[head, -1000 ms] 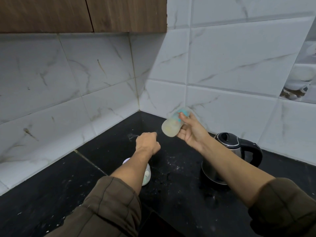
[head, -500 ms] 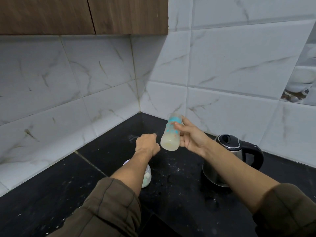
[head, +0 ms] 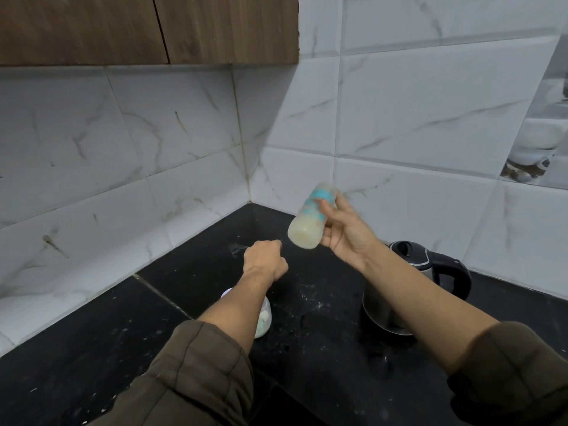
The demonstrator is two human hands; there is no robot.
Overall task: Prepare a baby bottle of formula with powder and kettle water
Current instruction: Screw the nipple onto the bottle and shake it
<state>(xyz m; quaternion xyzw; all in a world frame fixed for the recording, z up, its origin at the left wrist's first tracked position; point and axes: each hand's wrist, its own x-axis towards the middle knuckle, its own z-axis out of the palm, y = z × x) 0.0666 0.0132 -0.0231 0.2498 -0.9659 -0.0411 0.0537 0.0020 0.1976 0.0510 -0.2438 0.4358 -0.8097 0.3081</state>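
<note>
Tabletop (head: 307, 379) of black stone fills the lower half, flecked with white specks that look like spilled powder. One kettle (head: 430, 272) stands on it at about four o'clock, lid down, part-hidden by the right forearm. One powder tub (head: 264, 318) sits near six o'clock of centre, mostly covered by the left forearm. One bottle (head: 310, 219), blurred and tilted with its base toward the camera, is up in the air at about two o'clock, gripped round its upper half by the right hand (head: 347, 235). It holds cloudy cream liquid, so powder and water seem already in; mixing looks to be the step in hand, with checking and setting down left. The left hand (head: 266, 261) is curled into a fist over the tabletop; whether it holds anything I cannot tell.
</note>
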